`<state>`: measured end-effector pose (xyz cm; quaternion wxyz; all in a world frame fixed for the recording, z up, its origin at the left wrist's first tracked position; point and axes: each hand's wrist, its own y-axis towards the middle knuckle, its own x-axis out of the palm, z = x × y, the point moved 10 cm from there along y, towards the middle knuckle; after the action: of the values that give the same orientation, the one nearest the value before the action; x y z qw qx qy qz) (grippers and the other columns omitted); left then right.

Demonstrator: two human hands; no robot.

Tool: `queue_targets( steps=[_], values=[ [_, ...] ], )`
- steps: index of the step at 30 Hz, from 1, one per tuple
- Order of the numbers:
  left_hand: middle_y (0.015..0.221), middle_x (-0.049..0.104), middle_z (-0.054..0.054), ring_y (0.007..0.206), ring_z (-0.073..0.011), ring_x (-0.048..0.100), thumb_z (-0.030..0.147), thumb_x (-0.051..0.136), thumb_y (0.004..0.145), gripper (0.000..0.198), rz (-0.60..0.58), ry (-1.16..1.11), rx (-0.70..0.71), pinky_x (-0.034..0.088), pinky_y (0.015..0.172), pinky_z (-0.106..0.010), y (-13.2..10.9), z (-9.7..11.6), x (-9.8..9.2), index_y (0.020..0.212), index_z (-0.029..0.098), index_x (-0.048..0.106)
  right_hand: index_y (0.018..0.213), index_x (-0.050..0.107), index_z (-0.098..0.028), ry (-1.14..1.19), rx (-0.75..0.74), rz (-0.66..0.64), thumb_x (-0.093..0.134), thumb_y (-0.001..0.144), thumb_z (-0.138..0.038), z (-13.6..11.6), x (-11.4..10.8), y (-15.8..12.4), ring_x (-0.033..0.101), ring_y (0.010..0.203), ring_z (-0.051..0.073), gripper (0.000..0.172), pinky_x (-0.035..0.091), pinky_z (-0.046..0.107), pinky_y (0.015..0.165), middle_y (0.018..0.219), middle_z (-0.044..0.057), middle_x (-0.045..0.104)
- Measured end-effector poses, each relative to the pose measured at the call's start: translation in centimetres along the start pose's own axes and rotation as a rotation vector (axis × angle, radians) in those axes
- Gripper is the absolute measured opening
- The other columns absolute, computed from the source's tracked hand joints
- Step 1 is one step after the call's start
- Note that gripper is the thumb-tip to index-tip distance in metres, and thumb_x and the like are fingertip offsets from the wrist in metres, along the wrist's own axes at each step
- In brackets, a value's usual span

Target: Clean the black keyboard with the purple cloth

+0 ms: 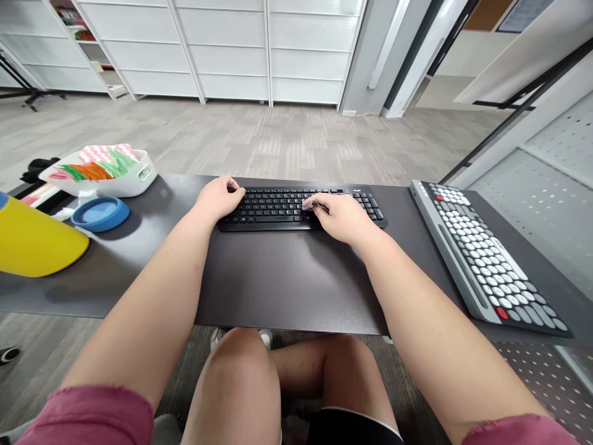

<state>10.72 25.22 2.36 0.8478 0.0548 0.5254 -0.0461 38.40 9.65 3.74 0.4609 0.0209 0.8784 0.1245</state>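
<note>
A full-size black keyboard [269,226] lies flat on the dark desk, its long side facing me. At its left end my left hand [219,199] is closed over the edge, with the thumb by the leftmost keys and the fingers bent around the far corner. My right hand [340,216] is over the right-middle keys, fingers drawn together in a pinch. A small silvery metal piece [314,203] shows at those fingers; whether it is a ring or a held wire tool I cannot make out. The right palm hides part of the keys.
On the right stands a grey keyboard with round white keys [498,253], near a perforated panel [556,148]. To the left are a blue round lid [100,213], a yellow cylinder [39,238] and a white basket [139,179] of colourful packets. The desk's front edge [296,330] runs above my knees.
</note>
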Motion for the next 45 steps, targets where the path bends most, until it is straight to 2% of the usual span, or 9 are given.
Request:
queue_targets(
  steps=[19, 28, 35, 37, 40, 45],
  values=[
    [0.130, 0.075, -0.013, 0.122, -0.0361, 0.069, 0.051, 0.068, 0.096, 0.030, 0.005, 0.119, 0.062, 0.053, 0.105, -0.046, -0.3, 1.0, 0.2, 0.113, 0.026, 0.067, 0.120, 0.082, -0.032, 0.015, 0.023, -0.014, 0.055, 0.107, -0.016, 0.0, 0.1, -0.1, 0.077, 0.120, 0.024, 0.034, 0.057, 0.041, 0.108, 0.126, -0.003, 0.084],
    [0.127, 0.076, -0.012, 0.120, -0.0359, 0.069, 0.052, 0.070, 0.094, 0.029, 0.012, 0.085, 0.066, 0.054, 0.102, -0.046, 0.0, 0.6, 0.1, 0.109, 0.027, 0.067, 0.116, 0.083, -0.034, -0.021, 0.022, -0.075, 0.056, 0.107, -0.017, -0.1, 0.0, -0.2, 0.078, 0.097, 0.023, 0.034, 0.059, 0.040, 0.097, 0.112, -0.003, 0.085],
    [0.127, 0.076, -0.012, 0.121, -0.0360, 0.068, 0.052, 0.070, 0.093, 0.029, 0.011, 0.070, 0.065, 0.054, 0.104, -0.047, 0.1, 0.5, 0.2, 0.108, 0.027, 0.067, 0.109, 0.083, -0.033, 0.092, -0.002, -0.095, 0.057, 0.106, -0.018, -0.6, -0.1, -0.4, 0.078, 0.109, 0.022, 0.030, 0.059, 0.040, 0.103, 0.117, -0.003, 0.085],
    [0.126, 0.076, -0.012, 0.121, -0.0364, 0.068, 0.052, 0.070, 0.093, 0.028, 0.011, 0.069, 0.061, 0.054, 0.104, -0.047, 0.1, 0.4, 0.2, 0.107, 0.027, 0.067, 0.112, 0.082, -0.032, 0.124, -0.001, -0.055, 0.055, 0.107, -0.018, -0.8, -0.3, -0.4, 0.078, 0.113, 0.022, 0.031, 0.059, 0.041, 0.106, 0.120, -0.002, 0.085],
    [0.126, 0.076, -0.012, 0.122, -0.0364, 0.068, 0.052, 0.072, 0.092, 0.028, 0.009, 0.055, 0.061, 0.054, 0.104, -0.047, 0.1, 0.4, 0.2, 0.105, 0.028, 0.066, 0.124, 0.080, -0.032, 0.156, 0.053, 0.077, 0.052, 0.109, -0.021, -0.4, -1.3, -0.4, 0.078, 0.117, 0.023, 0.034, 0.059, 0.043, 0.109, 0.122, 0.001, 0.084],
    [0.128, 0.075, -0.012, 0.124, -0.0354, 0.067, 0.051, 0.072, 0.092, 0.027, 0.008, 0.051, 0.064, 0.053, 0.106, -0.044, 0.1, 0.4, 0.2, 0.103, 0.027, 0.065, 0.130, 0.078, -0.028, 0.048, 0.173, 0.283, 0.048, 0.111, -0.032, 1.6, -3.5, -0.6, 0.077, 0.115, 0.029, 0.035, 0.058, 0.045, 0.105, 0.122, 0.007, 0.084]
  ],
)
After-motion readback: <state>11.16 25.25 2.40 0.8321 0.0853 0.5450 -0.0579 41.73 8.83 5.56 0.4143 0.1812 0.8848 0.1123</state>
